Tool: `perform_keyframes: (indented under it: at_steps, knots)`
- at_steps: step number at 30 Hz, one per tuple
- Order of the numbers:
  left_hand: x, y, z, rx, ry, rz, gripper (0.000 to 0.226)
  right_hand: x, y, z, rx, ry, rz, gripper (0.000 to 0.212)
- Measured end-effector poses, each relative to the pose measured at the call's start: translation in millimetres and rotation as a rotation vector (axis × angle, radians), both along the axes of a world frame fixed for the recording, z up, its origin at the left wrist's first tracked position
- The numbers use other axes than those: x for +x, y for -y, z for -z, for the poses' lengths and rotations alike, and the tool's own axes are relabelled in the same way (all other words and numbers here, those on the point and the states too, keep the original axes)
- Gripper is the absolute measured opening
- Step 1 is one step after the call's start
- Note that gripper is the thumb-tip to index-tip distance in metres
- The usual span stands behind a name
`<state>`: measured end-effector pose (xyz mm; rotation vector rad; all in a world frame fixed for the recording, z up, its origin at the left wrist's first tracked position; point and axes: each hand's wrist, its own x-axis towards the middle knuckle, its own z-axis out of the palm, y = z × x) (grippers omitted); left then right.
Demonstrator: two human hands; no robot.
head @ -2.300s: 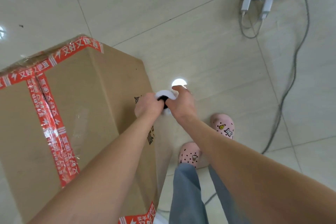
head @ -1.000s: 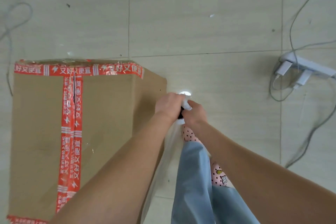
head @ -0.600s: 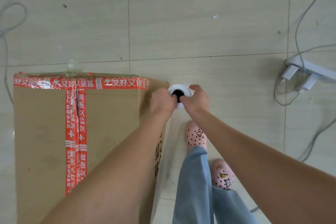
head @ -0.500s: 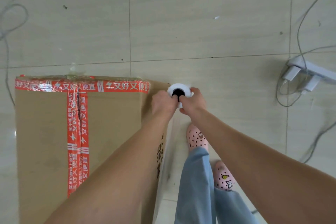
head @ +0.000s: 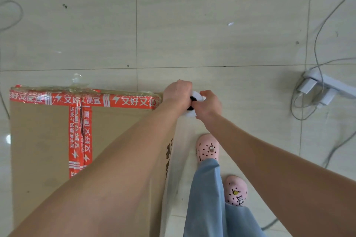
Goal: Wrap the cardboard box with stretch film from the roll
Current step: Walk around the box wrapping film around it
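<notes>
left hand, right hand, both clenched, arms outstretched

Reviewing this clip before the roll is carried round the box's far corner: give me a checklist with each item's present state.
1. Both hands on the roll: ok. The left hand and right hand grip the top of the stretch film roll.
2. Roll at the cardboard box corner: ok.
3. Film laid down the near side: ok, a clear sheet hangs there.
4. Film taut: cannot tell.
5. Path ahead: ok, bare floor tiles beyond the corner.
6. Trip hazards: not ok, a power strip and cables lie to the right.
</notes>
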<state>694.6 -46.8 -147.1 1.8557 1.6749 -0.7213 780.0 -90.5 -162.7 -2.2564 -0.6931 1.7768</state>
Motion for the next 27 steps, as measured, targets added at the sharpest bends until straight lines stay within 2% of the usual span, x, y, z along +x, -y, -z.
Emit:
perform_keyframes:
  at_steps: [2, 5, 8, 10, 12, 17, 21, 24, 27]
  knots:
    - [-4, -8, -2, -0.001, -0.018, -0.091, 0.016, -2, -11, -1, 0.052, 0.031, -0.079, 0.048]
    - [-13, -22, -3, -0.014, -0.049, -0.243, 0.017, -8, -24, -3, 0.112, 0.060, -0.047, 0.049]
    - [-26, -31, -4, -0.057, -0.087, -0.341, 0.023, -20, -32, -7, -0.021, -0.035, 0.057, 0.060]
    - [-33, -35, -5, -0.101, -0.104, -0.337, 0.023, -28, -37, -10, -0.113, -0.123, 0.106, 0.061]
    - [-37, -39, -4, -0.138, -0.078, -0.328, 0.023, -33, -41, -10, -0.125, -0.134, 0.095, 0.061]
    - [-43, -47, 1, -0.184, 0.028, -0.233, 0.037, -40, -46, -10, -0.118, -0.087, 0.009, 0.056]
    - [-43, -52, 6, -0.165, 0.039, -0.182, 0.024, -40, -55, -11, -0.114, -0.037, -0.101, 0.051]
    - [-48, -62, 7, -0.158, 0.031, -0.239, 0.024, -40, -70, -13, -0.084, 0.009, -0.180, 0.051]
    - [-56, -68, 7, -0.159, 0.013, -0.394, 0.023, -44, -91, -15, -0.031, 0.066, -0.316, 0.042]
